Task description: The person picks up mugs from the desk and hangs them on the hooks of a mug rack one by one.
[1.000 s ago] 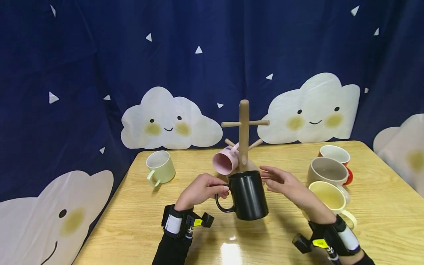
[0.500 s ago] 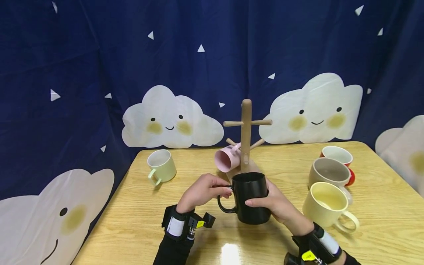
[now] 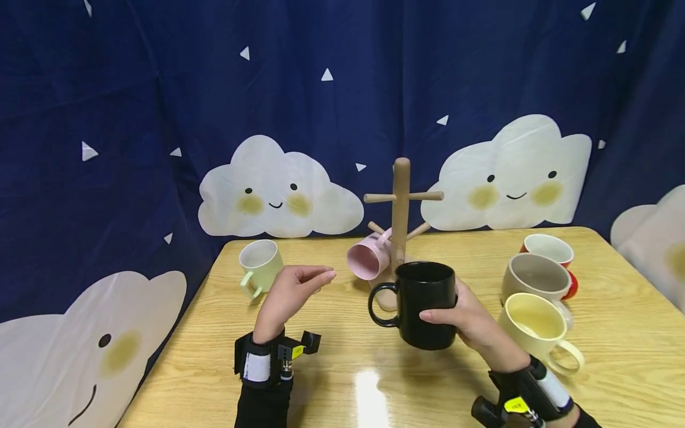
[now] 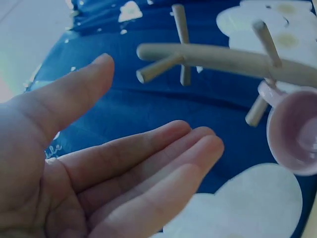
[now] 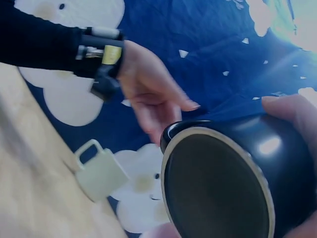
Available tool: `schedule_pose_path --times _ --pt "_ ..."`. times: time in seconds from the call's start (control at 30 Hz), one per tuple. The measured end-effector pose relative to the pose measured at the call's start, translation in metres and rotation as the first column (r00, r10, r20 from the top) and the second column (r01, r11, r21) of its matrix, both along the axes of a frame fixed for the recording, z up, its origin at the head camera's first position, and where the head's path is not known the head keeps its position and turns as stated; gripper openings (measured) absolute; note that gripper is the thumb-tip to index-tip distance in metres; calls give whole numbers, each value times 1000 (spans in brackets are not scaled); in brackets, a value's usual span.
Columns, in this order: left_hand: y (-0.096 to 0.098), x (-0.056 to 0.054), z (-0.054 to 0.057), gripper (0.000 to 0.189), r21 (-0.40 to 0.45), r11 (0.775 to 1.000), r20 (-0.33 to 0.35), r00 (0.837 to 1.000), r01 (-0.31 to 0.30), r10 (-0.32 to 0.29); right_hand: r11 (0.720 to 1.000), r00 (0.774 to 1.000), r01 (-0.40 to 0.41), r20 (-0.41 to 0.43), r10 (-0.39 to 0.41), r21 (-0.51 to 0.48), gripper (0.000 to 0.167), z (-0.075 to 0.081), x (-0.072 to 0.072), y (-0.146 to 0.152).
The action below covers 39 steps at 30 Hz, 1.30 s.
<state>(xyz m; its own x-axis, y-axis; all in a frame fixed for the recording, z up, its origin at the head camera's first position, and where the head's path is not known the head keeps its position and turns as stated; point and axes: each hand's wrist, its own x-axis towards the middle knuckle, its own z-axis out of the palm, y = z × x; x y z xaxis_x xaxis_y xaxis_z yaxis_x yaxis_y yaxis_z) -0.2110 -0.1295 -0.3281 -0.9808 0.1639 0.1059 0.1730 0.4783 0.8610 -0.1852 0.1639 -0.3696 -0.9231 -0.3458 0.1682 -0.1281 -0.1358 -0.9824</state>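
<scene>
A black mug (image 3: 426,304) is held up over the table by my right hand (image 3: 471,318), whose thumb lies across its side and whose other fingers go behind it. The mug's handle points left, and its unglazed base ring shows in the right wrist view. My left hand (image 3: 293,294) is apart from the mug, palm turned inward with its fingers straight and nothing in them, as the left wrist view (image 4: 148,168) confirms. Behind the mug stands a wooden mug tree (image 3: 400,208) with pegs. A pink mug (image 3: 368,257) hangs by its handle on a lower left peg.
A pale green mug (image 3: 261,266) stands at the back left. Along the right side are a red mug (image 3: 548,248) with white inside, a grey-beige mug (image 3: 535,276) and a yellow mug (image 3: 534,327), close together. A dark blue cloud-print curtain (image 3: 342,35) backs the wooden table (image 3: 332,362).
My right hand has come in and taken hold of the black mug's body. My left hand has let go of the handle and moved left, while the mug has shifted right and slightly up.
</scene>
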Motion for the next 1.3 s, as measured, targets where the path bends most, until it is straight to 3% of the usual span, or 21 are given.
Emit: schedule_pose_path --times 0.17,0.33,0.4,0.5,0.83,1.07,1.3 --pt "4 -7 -5 27 -81 997 -31 999 4 -7 982 992 112 -40 -119 -150 56 -1 -1 7" --pt "7 -8 -7 26 -144 990 -33 999 -4 -1 897 963 251 -5 -271 -365 46 -6 -1 -7" --pt "6 -8 -7 25 -147 989 -35 999 -8 2 870 951 285 1 -311 -402 43 -7 -1 -13" --pt "5 -7 -8 25 -151 989 -35 999 -9 4 854 938 320 11 -346 -410 45 -9 -1 -17" --pt "9 0 -4 26 -192 981 -75 997 -14 0 846 913 404 88 -399 -348 49 -27 -13 -20" --pt "11 4 -2 29 -228 973 -105 994 -16 -8 859 921 386 92 -378 -337 49 -37 -27 -16" --pt "15 9 1 32 -227 973 -93 994 39 -61 844 913 408 135 -386 -347 48 -45 -41 -15"
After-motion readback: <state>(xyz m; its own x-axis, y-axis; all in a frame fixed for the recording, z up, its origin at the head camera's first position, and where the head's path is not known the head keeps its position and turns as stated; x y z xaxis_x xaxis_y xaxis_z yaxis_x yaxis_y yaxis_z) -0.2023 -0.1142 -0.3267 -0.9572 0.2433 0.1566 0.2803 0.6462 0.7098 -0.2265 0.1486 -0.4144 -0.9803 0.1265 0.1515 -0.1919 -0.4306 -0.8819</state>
